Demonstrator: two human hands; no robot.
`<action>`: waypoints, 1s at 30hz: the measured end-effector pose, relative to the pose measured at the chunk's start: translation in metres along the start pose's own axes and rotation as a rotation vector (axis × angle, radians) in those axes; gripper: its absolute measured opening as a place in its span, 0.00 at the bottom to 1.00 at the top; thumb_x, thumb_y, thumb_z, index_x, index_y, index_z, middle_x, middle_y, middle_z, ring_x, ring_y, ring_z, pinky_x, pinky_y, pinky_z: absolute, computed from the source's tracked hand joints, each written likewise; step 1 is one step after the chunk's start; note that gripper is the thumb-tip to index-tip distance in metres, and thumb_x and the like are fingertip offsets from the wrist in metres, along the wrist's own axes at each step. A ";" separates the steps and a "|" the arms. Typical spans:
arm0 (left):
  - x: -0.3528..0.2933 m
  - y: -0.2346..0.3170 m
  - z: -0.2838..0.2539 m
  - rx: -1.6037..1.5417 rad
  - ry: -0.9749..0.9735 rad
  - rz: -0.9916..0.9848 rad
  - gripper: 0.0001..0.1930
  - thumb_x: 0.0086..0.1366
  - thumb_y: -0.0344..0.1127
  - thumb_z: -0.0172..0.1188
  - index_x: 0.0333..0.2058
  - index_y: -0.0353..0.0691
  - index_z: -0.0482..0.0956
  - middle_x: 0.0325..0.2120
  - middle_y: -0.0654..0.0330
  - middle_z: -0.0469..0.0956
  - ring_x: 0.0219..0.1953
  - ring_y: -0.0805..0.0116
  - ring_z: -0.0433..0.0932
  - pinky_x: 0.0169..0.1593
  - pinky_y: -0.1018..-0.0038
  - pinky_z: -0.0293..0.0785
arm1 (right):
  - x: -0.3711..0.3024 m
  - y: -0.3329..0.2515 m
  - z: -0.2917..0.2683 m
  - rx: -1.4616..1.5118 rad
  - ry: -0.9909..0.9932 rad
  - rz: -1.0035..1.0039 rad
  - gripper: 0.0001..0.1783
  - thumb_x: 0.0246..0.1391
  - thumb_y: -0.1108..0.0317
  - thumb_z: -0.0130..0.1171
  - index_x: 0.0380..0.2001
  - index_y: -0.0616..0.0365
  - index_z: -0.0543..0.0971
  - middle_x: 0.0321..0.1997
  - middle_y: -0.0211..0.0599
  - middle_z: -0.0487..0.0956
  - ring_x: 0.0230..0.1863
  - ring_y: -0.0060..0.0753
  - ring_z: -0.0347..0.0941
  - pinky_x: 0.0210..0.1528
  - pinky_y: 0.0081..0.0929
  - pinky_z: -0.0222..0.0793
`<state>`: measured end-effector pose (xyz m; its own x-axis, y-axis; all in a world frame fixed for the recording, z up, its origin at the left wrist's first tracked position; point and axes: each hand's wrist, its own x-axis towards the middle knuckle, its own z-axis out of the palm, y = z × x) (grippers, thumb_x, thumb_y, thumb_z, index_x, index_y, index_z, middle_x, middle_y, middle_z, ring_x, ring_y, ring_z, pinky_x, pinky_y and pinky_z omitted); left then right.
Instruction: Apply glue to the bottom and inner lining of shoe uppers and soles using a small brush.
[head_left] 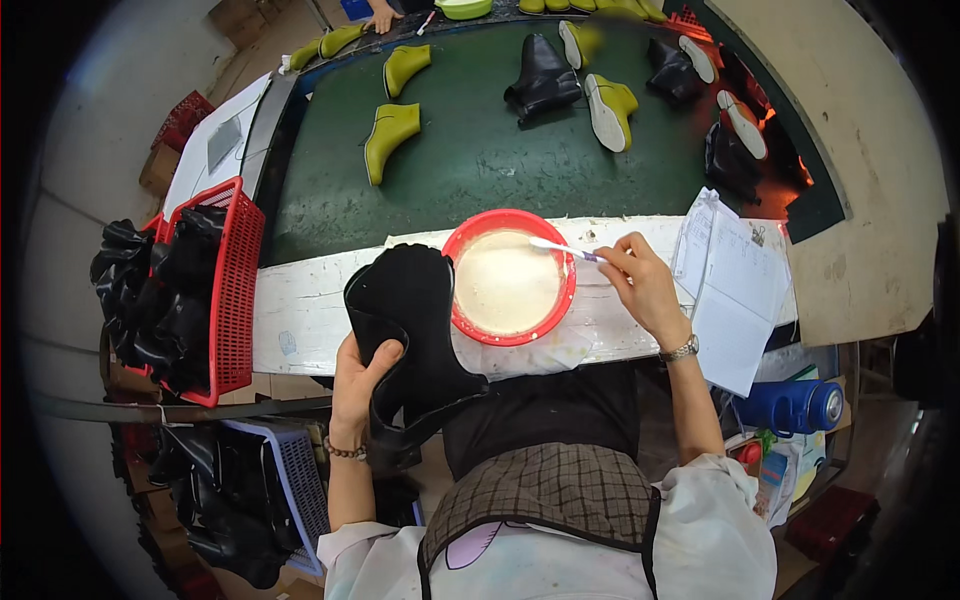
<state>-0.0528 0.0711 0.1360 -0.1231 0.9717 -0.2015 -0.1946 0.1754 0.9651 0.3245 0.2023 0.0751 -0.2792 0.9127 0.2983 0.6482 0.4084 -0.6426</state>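
Observation:
My left hand (355,392) grips a black boot upper (412,305) by its edge, thumb on the near side, just left of a red bowl (568,300). Pale cream liquid (505,285) fills much of the bowl. Between the fingertips of my right hand (648,292) is a white toothbrush (562,248), its head over the bowl's far right part. Whether the bristles touch the liquid I cannot tell. A white cloth (525,358) lies under the bowl's near side, on a white-painted board (310,310).
Beyond the board runs a green conveyor belt (480,170) carrying yellow-green boots (392,140) and black boots (543,80). Left stands a red basket (235,300) of black uppers; a purple basket (290,480) sits lower. Papers (730,290) and a blue flask (785,405) are at right. Another person's hand (382,17) rests far off.

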 end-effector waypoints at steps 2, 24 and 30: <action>0.002 0.006 0.005 0.070 -0.024 -0.014 0.18 0.68 0.32 0.66 0.53 0.30 0.76 0.44 0.60 0.82 0.43 0.75 0.80 0.49 0.76 0.78 | 0.012 -0.013 0.000 -0.207 0.014 -0.135 0.09 0.52 0.63 0.69 0.37 0.50 0.87 0.34 0.33 0.76 0.32 0.36 0.76 0.33 0.35 0.71; 0.024 0.031 0.012 0.042 -0.451 -0.277 0.17 0.66 0.37 0.70 0.48 0.31 0.81 0.39 0.63 0.83 0.40 0.77 0.80 0.46 0.78 0.78 | 0.054 -0.062 -0.023 0.204 0.040 -0.384 0.11 0.46 0.64 0.76 0.37 0.44 0.90 0.31 0.19 0.78 0.34 0.18 0.70 0.49 0.27 0.53; 0.017 0.042 0.008 0.055 -0.306 -0.162 0.15 0.66 0.35 0.69 0.46 0.31 0.81 0.39 0.63 0.83 0.41 0.78 0.79 0.47 0.77 0.77 | 0.041 -0.067 -0.017 0.208 0.023 -0.345 0.11 0.46 0.64 0.77 0.36 0.44 0.90 0.31 0.19 0.78 0.34 0.18 0.70 0.48 0.27 0.53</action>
<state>-0.0553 0.0959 0.1740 0.2043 0.9313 -0.3015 -0.1343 0.3318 0.9338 0.2817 0.2127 0.1421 -0.4381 0.7222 0.5352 0.3613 0.6866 -0.6309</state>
